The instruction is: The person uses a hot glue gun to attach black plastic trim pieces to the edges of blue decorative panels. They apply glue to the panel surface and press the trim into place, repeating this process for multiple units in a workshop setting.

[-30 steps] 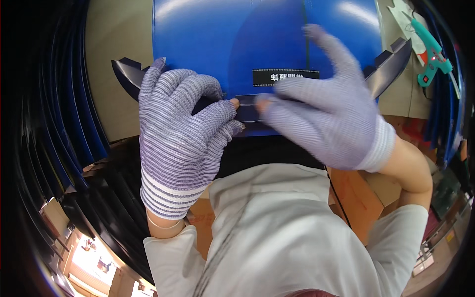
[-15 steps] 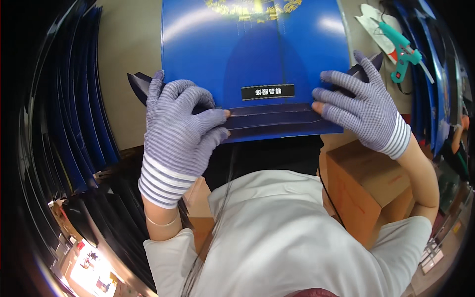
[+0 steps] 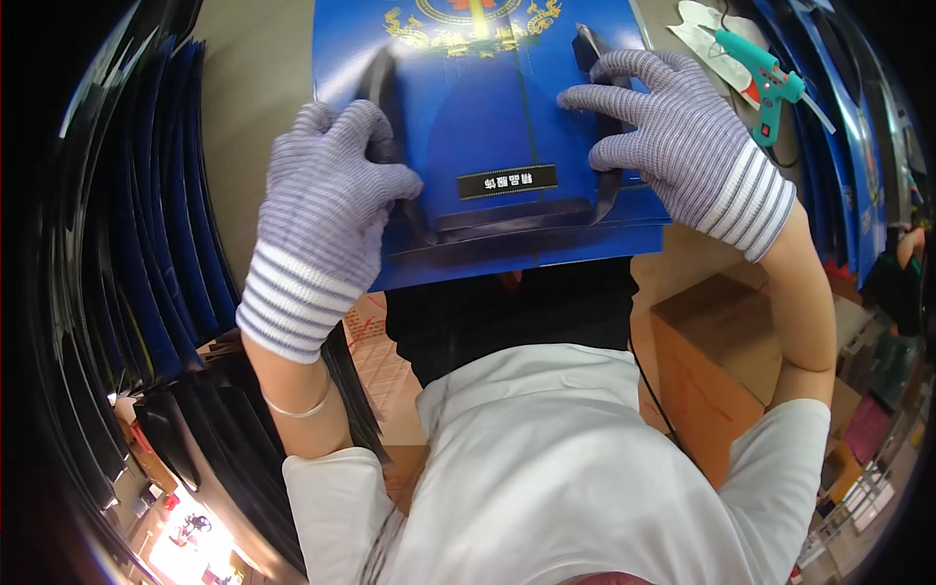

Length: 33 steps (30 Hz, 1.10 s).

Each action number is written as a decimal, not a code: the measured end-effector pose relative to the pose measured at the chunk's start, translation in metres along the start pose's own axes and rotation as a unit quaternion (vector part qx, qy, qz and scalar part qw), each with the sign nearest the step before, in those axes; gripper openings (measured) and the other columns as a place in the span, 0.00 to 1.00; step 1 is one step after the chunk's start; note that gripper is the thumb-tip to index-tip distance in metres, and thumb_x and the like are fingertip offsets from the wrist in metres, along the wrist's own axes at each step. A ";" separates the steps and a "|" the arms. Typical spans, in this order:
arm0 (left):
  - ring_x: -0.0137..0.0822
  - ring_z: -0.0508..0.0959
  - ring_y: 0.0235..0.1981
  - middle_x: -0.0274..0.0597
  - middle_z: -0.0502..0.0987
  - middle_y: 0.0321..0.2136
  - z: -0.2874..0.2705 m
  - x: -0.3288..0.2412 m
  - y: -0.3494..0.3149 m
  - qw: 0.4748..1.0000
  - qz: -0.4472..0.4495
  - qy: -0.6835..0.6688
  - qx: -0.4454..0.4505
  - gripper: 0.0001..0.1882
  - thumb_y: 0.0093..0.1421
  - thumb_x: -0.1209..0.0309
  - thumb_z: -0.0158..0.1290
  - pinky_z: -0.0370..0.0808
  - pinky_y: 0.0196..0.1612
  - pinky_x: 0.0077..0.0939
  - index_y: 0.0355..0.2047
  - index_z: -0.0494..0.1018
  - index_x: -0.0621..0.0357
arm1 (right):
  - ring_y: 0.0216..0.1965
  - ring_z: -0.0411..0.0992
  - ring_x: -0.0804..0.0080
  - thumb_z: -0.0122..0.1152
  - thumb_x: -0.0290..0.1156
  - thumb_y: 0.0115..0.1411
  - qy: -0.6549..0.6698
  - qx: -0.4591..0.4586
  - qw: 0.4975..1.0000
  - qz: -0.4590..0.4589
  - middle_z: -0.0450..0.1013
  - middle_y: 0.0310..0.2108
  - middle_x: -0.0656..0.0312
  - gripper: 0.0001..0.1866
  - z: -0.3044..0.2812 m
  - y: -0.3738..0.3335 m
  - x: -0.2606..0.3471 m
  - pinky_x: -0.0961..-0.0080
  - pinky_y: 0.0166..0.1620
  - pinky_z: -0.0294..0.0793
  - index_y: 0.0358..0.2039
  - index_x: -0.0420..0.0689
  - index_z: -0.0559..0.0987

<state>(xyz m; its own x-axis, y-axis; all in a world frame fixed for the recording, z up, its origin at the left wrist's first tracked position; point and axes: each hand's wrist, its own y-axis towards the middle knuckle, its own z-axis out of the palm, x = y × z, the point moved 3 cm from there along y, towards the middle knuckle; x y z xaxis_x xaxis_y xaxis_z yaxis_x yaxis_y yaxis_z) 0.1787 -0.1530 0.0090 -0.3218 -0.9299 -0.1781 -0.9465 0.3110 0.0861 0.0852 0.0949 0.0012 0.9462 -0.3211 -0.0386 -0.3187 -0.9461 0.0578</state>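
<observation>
Left hand (image 3: 327,190) and right hand (image 3: 673,141), fingers curled, pressing dark side flaps (image 3: 600,117) inward onto blue carton (image 3: 497,127), holding folds flat against tabletop (image 3: 258,107).

A flat folded box (image 3: 487,127) lay on the bench (image 3: 255,107), straight ahead of the person. The left hand (image 3: 327,200) pressed on its left side flap, the right hand (image 3: 663,136) on its right. A glue gun (image 3: 765,78) lay to the right, a stack of flat boxes (image 3: 146,244) to the left, a carton (image 3: 721,361) below right.
</observation>
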 end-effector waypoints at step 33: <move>0.49 0.77 0.36 0.48 0.76 0.29 0.044 -0.017 0.043 0.976 -0.179 -0.005 -0.127 0.10 0.58 0.65 0.57 0.76 0.40 0.42 0.34 0.79 0.58 | 0.31 0.78 0.57 0.60 0.39 0.61 0.055 -0.137 0.936 0.318 0.76 0.28 0.59 0.12 0.027 0.033 0.024 0.63 0.33 0.77 0.43 0.49 0.77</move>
<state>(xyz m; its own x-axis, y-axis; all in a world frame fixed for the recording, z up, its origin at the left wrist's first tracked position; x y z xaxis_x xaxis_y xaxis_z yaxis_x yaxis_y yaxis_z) 0.1427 -0.1156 -0.0270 0.0260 -0.9678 -0.2505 -0.9619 -0.0924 0.2571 0.0963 0.0551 -0.0248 0.5741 -0.7958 0.1927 -0.8082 -0.5129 0.2895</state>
